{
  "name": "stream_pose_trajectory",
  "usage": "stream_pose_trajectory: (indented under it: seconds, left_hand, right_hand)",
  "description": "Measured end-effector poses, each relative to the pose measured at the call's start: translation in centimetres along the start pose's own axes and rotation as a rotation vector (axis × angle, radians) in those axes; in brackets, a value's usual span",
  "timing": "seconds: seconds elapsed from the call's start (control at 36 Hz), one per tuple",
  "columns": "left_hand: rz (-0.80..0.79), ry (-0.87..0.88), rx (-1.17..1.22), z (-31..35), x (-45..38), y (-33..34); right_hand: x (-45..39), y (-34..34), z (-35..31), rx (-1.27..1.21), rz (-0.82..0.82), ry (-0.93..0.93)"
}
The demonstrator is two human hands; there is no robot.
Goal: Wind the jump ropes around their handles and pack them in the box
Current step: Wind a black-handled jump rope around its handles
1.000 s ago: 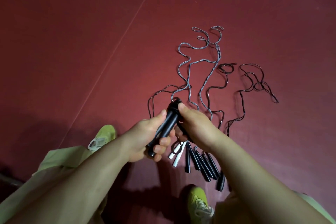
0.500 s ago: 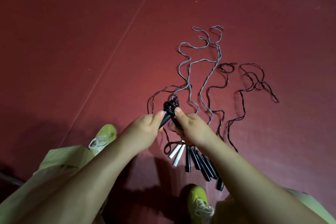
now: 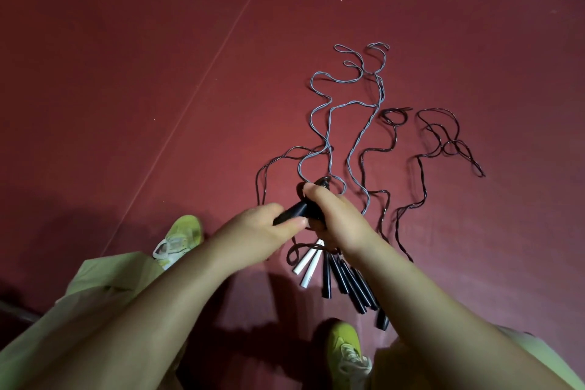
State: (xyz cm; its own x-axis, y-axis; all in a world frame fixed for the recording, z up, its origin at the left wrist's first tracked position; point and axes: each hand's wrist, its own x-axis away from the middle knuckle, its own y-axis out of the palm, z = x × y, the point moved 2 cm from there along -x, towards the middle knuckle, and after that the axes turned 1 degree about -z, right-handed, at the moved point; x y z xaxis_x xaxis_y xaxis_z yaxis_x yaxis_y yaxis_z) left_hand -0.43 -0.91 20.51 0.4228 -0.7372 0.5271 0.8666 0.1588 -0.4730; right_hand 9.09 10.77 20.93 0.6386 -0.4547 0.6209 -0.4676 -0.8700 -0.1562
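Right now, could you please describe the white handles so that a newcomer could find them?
Start at the dark red floor, then look just below the two hands. A row of handles lies there; the white handles sit at its left end, the only pale pair among black ones.

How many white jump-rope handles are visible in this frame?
2. Both white handles lie side by side on the red floor, just below the hands, left of the black handles. More may be hidden beneath the hands.

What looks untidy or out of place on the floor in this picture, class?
The grey rope and black ropes sprawl in crossing, tangled loops over the red floor, unwound. No packing box is in view.
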Motion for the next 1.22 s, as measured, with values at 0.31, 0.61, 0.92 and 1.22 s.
stream_pose_trajectory:
  seconds: [0.31, 0.61, 0.92, 1.22]
  left_hand:
    - [-0.741, -0.185, 1.206, 1.5, 1.9, 0.0]
    - [-0.561, -0.186, 1.042, 1.2, 1.0, 0.2]
    - [-0.020, -0.047, 0.461, 0.3, 0.0, 0.1]
    - [0.208, -0.032, 0.062, -1.3, -1.1, -0.7]
  right_hand:
    - [-0.1, -0.1, -0.5, -0.399, -0.292, -0.242]
    - [-0.1, -0.5, -0.7, -0.262, -0.334, -0.151]
    - [-0.1, -0.3, -0.2, -0.067, -0.169, -0.082]
    - [-0.1, -0.1, -0.1, -0.056, -0.188, 0.035]
